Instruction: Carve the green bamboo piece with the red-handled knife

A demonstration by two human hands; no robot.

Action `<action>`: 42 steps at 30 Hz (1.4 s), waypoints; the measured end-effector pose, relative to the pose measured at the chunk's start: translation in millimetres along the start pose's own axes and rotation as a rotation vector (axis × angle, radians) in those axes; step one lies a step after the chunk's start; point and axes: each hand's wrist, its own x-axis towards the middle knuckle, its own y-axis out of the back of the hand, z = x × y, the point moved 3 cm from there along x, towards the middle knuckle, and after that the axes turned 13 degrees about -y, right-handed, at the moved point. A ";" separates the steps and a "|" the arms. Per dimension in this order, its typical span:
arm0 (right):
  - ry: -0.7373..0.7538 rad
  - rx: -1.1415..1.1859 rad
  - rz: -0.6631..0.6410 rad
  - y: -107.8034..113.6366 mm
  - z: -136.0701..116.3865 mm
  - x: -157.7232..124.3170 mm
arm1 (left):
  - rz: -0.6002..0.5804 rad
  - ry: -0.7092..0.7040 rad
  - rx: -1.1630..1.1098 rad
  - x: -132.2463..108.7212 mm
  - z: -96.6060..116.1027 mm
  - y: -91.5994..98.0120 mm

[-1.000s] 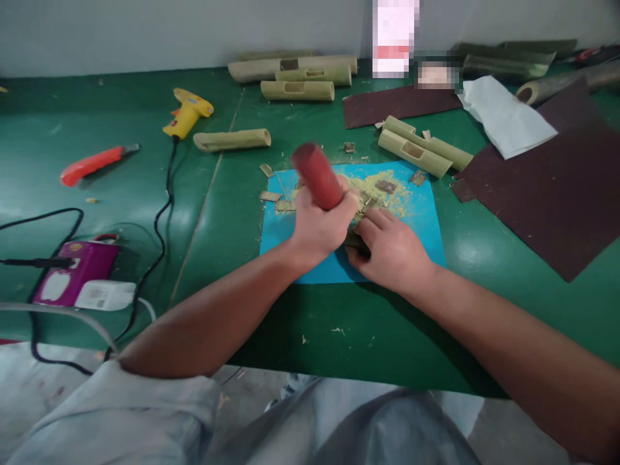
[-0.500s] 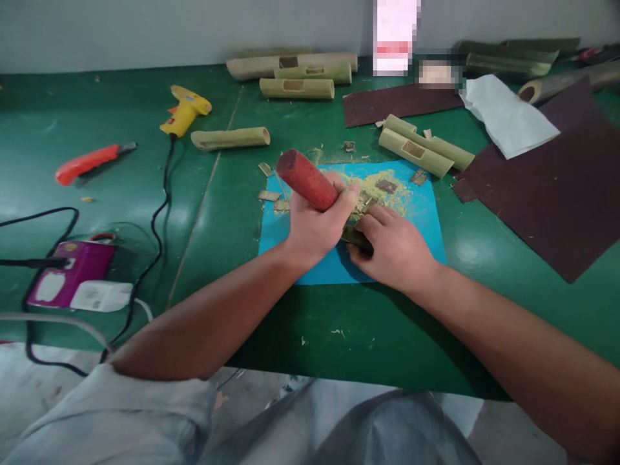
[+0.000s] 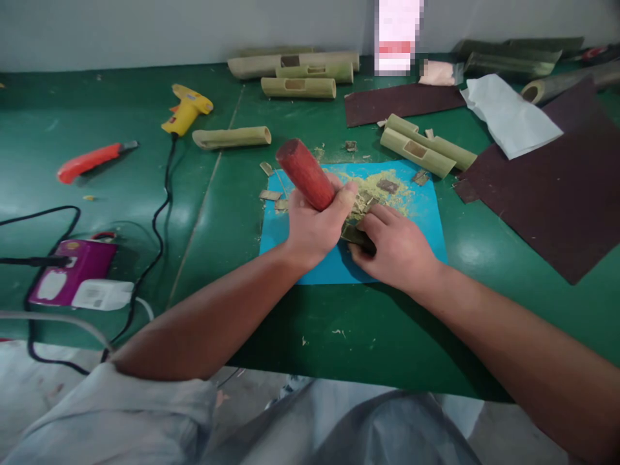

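My left hand [image 3: 316, 226] is closed around the thick red wooden handle [image 3: 305, 173] of a tool. The handle leans up to the left, and the tool's working end is hidden behind the hand. Just to its right, my right hand [image 3: 394, 245] grips a dark green bamboo piece [image 3: 355, 236], pinched between thumb and fingers. Both hands are over a blue sheet [image 3: 324, 268]. Pale sawdust [image 3: 382, 177] and small flat bamboo chips [image 3: 387, 186] lie on the sheet just beyond the hands.
Notched bamboo tubes [image 3: 419, 153] lie beyond the sheet, with more bamboo [image 3: 298, 88] along the wall. Left are a yellow glue gun [image 3: 184, 111], a red utility knife [image 3: 92, 163] and a purple box [image 3: 72, 271] with cables. Brown sandpaper [image 3: 542, 200] and white paper [image 3: 513, 116] lie right.
The red handle has tipped slightly more upright, its top end rising a little. My right hand and the bamboo piece stay nearly in place.
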 end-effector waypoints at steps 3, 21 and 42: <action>0.009 0.002 0.003 0.7 0.3 -0.2 | -0.031 0.007 -0.013 0.2 0.5 0.1; 0.005 0.007 0.012 -0.8 2.7 -1.0 | 0.017 -0.103 -0.009 -0.2 1.2 -0.1; -0.042 -0.093 -0.038 -1.7 -0.6 -1.3 | -0.042 -0.139 -0.018 -3.0 -8.5 -0.1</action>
